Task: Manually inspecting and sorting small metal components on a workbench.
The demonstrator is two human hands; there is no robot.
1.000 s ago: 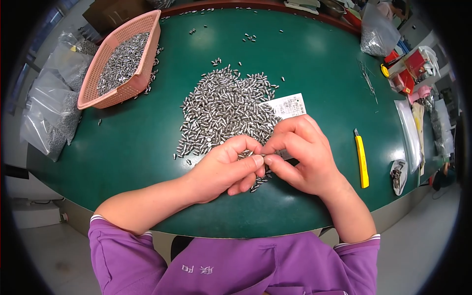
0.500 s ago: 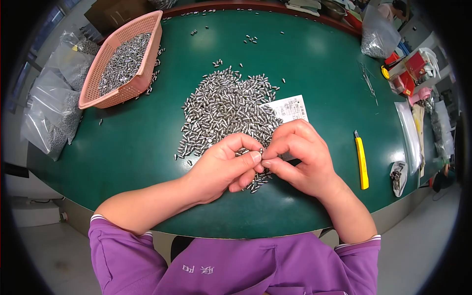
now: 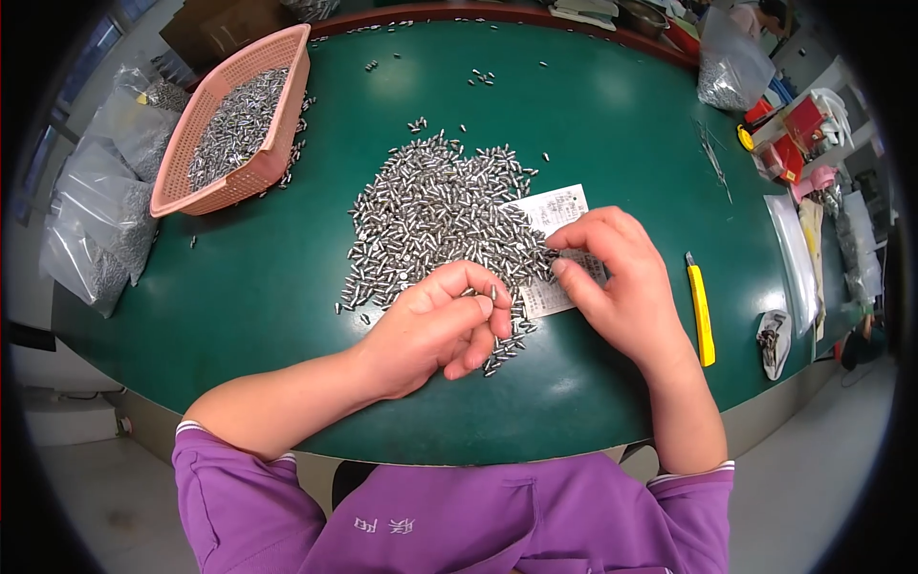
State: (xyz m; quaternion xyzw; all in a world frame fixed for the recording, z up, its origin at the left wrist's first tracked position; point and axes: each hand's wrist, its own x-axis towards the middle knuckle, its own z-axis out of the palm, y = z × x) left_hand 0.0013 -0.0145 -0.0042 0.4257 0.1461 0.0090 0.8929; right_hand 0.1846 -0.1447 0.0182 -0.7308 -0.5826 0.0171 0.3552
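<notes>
A heap of small silvery bullet-shaped metal pieces [image 3: 430, 210] lies in the middle of the green table. At its near edge my left hand [image 3: 426, 325] is closed, pinching one such metal piece [image 3: 493, 293] upright between thumb and forefinger; its other fingers curl below. My right hand [image 3: 622, 277] is at the heap's right edge, thumb and forefinger apart beside some of the pieces. Whether those fingertips touch a piece is hard to make out. Partly under the heap and my right hand lies a white printed slip [image 3: 555, 206].
A pink plastic basket [image 3: 287, 134] full of similar pieces stands at the far left, beside filled clear bags [image 3: 100, 220]. To the right lie a yellow utility knife [image 3: 701, 316], tweezers [image 3: 712, 158] and a small white bag [image 3: 774, 346]. Another filled bag [image 3: 732, 67] is at the far right.
My right hand has left the left fingertips and moved right and away to the heap's edge, its fingers parting. The left hand stays nearly still, holding the metal piece.
</notes>
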